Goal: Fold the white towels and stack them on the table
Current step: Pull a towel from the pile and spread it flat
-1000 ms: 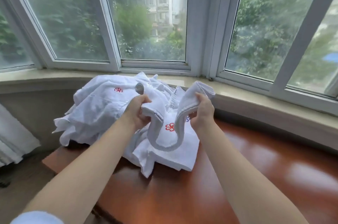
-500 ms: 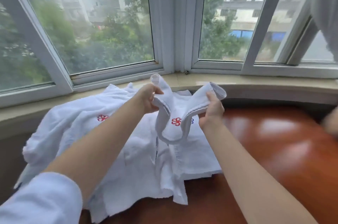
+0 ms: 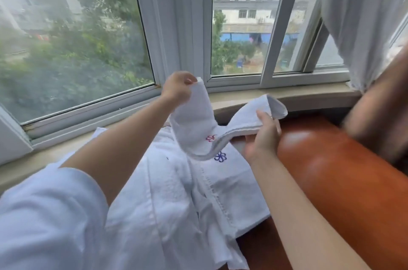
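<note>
A small white towel [image 3: 196, 128] with a red flower mark hangs in a sagging strip between my hands, above the table. My left hand [image 3: 176, 86] pinches its raised left end near the window frame. Lower down, my right hand [image 3: 263, 135] grips its right end, whose tip flops over towards the sill. Beneath them a heap of white towels [image 3: 176, 199] lies on the glossy red-brown table [image 3: 331, 181]; one towel in the heap shows a blue flower mark.
A stone window sill [image 3: 309, 95] and white-framed windows run along the far side. A white curtain [image 3: 362, 16] hangs at the upper right. Another person's blurred arm [image 3: 379, 115] reaches in at the right edge above the table.
My view has swung right. My left hand has lifted its end of the towel higher and my hands have spread apart, stretching the towel. The other person's arm has come further into view.
</note>
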A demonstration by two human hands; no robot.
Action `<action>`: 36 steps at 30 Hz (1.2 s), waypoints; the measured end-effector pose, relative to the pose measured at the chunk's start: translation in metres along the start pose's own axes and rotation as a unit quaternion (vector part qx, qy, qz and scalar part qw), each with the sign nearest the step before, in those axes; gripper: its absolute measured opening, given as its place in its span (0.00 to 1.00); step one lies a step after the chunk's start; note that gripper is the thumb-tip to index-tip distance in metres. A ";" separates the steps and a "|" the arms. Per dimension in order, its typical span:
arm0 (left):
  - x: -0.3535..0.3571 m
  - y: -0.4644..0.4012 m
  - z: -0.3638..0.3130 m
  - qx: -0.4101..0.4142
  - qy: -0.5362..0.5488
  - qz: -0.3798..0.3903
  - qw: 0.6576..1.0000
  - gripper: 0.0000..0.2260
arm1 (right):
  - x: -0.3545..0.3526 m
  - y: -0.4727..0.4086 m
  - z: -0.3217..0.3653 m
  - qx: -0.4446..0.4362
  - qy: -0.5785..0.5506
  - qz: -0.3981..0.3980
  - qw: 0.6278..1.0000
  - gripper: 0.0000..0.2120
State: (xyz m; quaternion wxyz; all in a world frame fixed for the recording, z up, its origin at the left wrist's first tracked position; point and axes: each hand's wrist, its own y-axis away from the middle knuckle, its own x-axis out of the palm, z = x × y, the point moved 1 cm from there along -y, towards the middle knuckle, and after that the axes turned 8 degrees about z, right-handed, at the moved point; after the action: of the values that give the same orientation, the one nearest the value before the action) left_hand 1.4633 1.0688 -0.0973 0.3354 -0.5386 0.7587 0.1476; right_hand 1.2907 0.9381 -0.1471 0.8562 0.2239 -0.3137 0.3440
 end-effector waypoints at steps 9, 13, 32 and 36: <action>0.075 -0.010 0.096 -0.121 -0.208 0.178 0.954 0.22 | -0.102 0.015 -0.125 0.214 0.195 -0.177 0.941 0.10; 0.106 0.002 0.110 -0.120 -0.206 0.230 0.943 0.19 | -0.119 0.004 -0.118 0.276 0.160 -0.153 0.935 0.13; 0.146 0.065 0.111 -0.083 -0.358 0.302 0.880 0.29 | -0.161 0.045 -0.104 0.173 0.279 -0.130 0.936 0.10; 0.141 0.064 0.104 -0.082 -0.377 0.322 0.865 0.30 | -0.161 0.045 -0.096 0.121 0.279 -0.123 0.945 0.08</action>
State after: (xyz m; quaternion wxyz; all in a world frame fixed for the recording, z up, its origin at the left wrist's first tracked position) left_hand 1.4139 1.0521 -0.2760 0.4842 -0.1937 0.6910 0.5005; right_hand 1.2037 0.9534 -0.3184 0.9115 0.2580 0.0121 0.3201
